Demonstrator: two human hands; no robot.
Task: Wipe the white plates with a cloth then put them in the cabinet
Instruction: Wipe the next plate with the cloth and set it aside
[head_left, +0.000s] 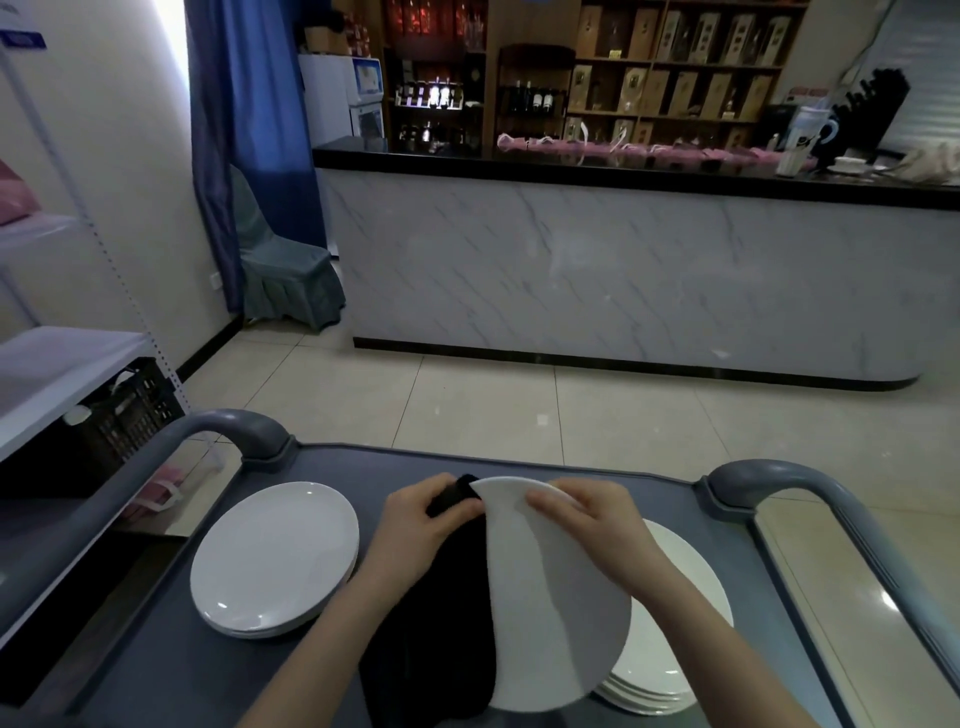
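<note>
Plates in three groups on the grey cart top (322, 670). Left stack (274, 558), near the cart's left edge: two plates by visible rims, possibly a third; cannot tell. Right stack (675, 675), toward the right edge: about four rims visible, count uncertain, partly hidden. One single plate (561, 597) held tilted above the cart's middle, overlapping the right stack.

Hands: two, bare. Right hand (582, 512) grips the held plate's far rim, fingers pressed together over the face, thumb hidden behind. Left hand (421, 517) pinches a bunched fold of the one black cloth (441, 639) against the plate's left rim; the cloth hangs down along that edge.

Cart handles: two, at the far corners.
</note>
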